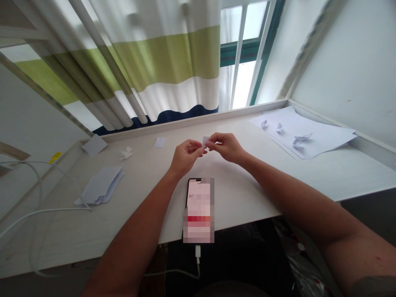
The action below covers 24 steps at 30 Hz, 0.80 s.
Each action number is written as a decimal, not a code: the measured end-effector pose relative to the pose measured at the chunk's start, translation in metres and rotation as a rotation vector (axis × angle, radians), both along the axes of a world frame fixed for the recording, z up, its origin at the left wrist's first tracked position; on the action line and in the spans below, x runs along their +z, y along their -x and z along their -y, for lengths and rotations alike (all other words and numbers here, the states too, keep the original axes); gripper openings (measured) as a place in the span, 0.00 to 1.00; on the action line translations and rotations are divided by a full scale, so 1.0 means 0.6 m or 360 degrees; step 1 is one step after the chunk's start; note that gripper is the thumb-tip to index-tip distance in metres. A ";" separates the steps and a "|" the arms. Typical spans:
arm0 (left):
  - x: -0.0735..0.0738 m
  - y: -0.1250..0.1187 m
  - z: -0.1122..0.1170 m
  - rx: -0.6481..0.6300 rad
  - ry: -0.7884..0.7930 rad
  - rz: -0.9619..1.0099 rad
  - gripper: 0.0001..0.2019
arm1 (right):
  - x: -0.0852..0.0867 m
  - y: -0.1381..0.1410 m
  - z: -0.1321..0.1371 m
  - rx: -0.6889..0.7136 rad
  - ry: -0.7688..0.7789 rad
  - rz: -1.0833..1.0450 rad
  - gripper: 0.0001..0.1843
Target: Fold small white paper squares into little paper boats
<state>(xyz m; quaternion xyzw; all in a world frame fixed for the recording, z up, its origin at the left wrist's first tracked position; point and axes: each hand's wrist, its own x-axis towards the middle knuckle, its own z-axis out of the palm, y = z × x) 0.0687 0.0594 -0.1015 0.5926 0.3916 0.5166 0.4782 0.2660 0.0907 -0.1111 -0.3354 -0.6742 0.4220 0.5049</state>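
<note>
Between the fingertips of both hands is a small folded piece of white paper (205,141), held just above the desk. My left hand (187,156) pinches its left side, thumb against fingers. From the other side my right hand (225,146) pinches it too, and the fingers hide part of it. A small white paper slip (159,142) lies on the desk to the left of my hands. Nearer to me, below the hands, a phone (198,210) with a partly blurred screen lies at the desk edge.
Several folded paper pieces (280,128) rest on large white sheets (324,140) at the right. On the left are a paper stack (100,185), crumpled paper (126,154), a square sheet (94,145) and a white cable (46,211). Another cable (198,258) plugs into the phone.
</note>
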 end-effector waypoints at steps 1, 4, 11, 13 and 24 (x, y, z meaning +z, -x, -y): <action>0.000 0.000 0.000 0.0002 0.0001 -0.0002 0.18 | 0.001 0.000 0.000 0.0004 -0.0001 -0.0019 0.27; -0.001 -0.001 0.001 0.0000 -0.0049 -0.0026 0.19 | 0.002 0.001 0.002 0.0030 0.0010 -0.0082 0.27; -0.004 -0.004 0.001 -0.0042 -0.0044 0.0020 0.23 | 0.001 0.004 0.000 0.0113 0.0034 -0.0257 0.30; -0.005 -0.004 0.000 -0.0043 -0.0027 0.0025 0.22 | 0.001 0.002 0.000 0.0115 0.0041 -0.0264 0.30; -0.004 -0.002 0.001 -0.0023 -0.0029 0.0026 0.21 | -0.003 0.002 -0.006 0.0025 0.0074 -0.0210 0.30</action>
